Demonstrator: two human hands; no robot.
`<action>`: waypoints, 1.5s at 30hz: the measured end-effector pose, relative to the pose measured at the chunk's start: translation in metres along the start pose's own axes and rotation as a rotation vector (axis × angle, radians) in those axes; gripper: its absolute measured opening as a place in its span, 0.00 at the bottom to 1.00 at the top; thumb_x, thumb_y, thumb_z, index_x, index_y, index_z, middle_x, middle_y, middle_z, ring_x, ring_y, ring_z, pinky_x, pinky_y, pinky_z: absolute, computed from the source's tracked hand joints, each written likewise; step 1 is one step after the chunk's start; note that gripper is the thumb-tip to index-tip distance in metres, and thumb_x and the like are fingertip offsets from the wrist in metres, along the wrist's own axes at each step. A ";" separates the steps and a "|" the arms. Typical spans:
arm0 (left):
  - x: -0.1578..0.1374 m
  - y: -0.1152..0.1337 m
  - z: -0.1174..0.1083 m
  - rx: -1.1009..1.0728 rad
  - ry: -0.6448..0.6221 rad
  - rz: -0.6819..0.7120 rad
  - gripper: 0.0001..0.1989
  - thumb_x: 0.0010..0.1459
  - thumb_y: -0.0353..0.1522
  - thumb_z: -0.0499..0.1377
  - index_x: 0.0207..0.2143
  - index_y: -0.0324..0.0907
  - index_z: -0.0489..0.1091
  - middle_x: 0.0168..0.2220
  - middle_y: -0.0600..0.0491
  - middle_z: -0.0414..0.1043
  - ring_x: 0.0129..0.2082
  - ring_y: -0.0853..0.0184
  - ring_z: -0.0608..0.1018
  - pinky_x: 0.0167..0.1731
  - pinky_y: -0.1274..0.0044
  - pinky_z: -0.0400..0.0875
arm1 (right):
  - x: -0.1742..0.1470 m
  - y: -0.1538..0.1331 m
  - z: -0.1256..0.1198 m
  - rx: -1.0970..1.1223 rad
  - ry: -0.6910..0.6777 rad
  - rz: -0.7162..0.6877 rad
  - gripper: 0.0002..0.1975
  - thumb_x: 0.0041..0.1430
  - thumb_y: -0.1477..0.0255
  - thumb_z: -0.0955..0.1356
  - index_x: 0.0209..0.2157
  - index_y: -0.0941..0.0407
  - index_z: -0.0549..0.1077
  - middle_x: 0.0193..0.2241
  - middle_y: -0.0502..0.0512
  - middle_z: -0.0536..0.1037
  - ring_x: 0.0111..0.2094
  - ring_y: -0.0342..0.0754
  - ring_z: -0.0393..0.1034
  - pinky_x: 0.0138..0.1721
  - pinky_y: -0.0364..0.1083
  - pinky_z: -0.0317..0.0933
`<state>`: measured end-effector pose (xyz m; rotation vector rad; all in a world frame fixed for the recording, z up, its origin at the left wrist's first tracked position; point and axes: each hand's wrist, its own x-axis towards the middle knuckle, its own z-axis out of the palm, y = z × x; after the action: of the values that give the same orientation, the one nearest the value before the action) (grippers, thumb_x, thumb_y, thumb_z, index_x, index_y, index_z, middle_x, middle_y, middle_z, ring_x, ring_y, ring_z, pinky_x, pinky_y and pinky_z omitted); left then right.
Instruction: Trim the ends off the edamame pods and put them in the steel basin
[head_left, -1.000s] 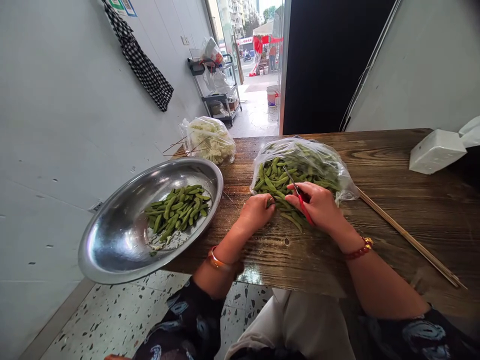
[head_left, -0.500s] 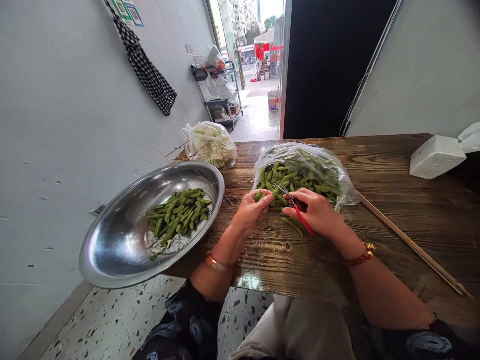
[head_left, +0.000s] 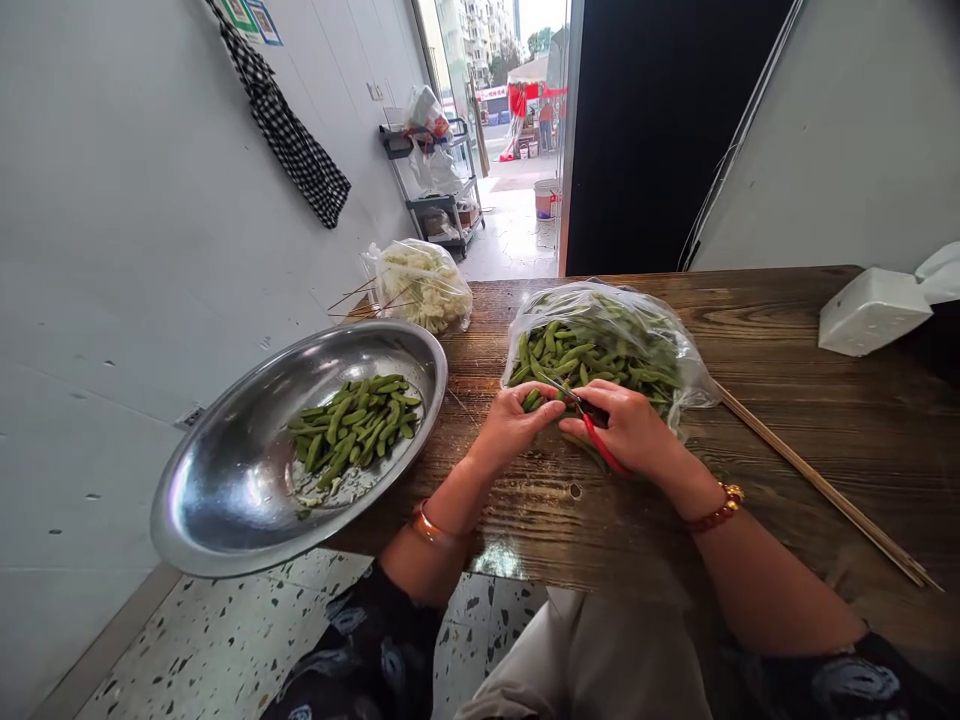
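Between the fingertips of my left hand is a green edamame pod, partly hidden by the fingers. My right hand is closed around red-handled scissors, whose blades reach the pod and my left fingers. Just beyond both hands lies a clear plastic bag full of edamame pods, its mouth facing me. To my left, a wide steel basin tilts at the table edge with a heap of edamame pods and small scraps in it.
A bag of pale cauliflower-like pieces stands behind the basin. Thin wooden skewers lie across the right of the wooden table. A white tissue box sits at the far right. A shelf cart stands near the doorway.
My left hand has moved right with the pod, up to the scissors. The blades now meet the pod, where a gap showed before. My right hand has barely shifted.
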<state>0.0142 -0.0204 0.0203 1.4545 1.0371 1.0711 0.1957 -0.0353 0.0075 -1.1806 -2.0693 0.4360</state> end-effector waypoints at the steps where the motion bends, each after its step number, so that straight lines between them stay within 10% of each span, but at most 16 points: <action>1: 0.000 0.000 0.000 0.018 0.000 0.011 0.10 0.47 0.35 0.66 0.29 0.38 0.75 0.28 0.53 0.72 0.28 0.72 0.69 0.30 0.81 0.63 | 0.000 0.000 0.000 -0.005 -0.011 -0.004 0.15 0.58 0.60 0.68 0.39 0.56 0.74 0.32 0.55 0.74 0.33 0.48 0.69 0.36 0.46 0.63; 11: 0.004 -0.003 -0.003 0.244 -0.039 0.070 0.08 0.50 0.34 0.62 0.24 0.37 0.71 0.22 0.56 0.66 0.24 0.74 0.64 0.27 0.81 0.58 | 0.001 -0.001 -0.009 -0.009 -0.142 0.003 0.10 0.57 0.63 0.69 0.31 0.57 0.76 0.26 0.52 0.73 0.28 0.46 0.67 0.31 0.44 0.59; 25: 0.007 -0.006 -0.004 -0.492 0.043 -0.199 0.15 0.44 0.35 0.66 0.30 0.41 0.62 0.20 0.61 0.64 0.14 0.80 0.60 0.12 0.86 0.46 | 0.001 0.003 -0.003 -0.004 -0.032 0.054 0.19 0.56 0.57 0.69 0.43 0.55 0.76 0.36 0.56 0.76 0.35 0.50 0.71 0.38 0.48 0.64; 45: 0.002 -0.008 0.000 -0.524 -0.108 -0.201 0.15 0.47 0.35 0.67 0.31 0.38 0.65 0.24 0.56 0.69 0.16 0.80 0.63 0.12 0.87 0.51 | 0.000 -0.001 0.000 -0.017 0.049 -0.026 0.18 0.56 0.56 0.69 0.39 0.56 0.74 0.33 0.54 0.73 0.32 0.48 0.69 0.35 0.46 0.63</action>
<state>0.0142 -0.0174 0.0130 0.9534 0.7340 1.0101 0.1952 -0.0364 0.0082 -1.1619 -2.0478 0.3746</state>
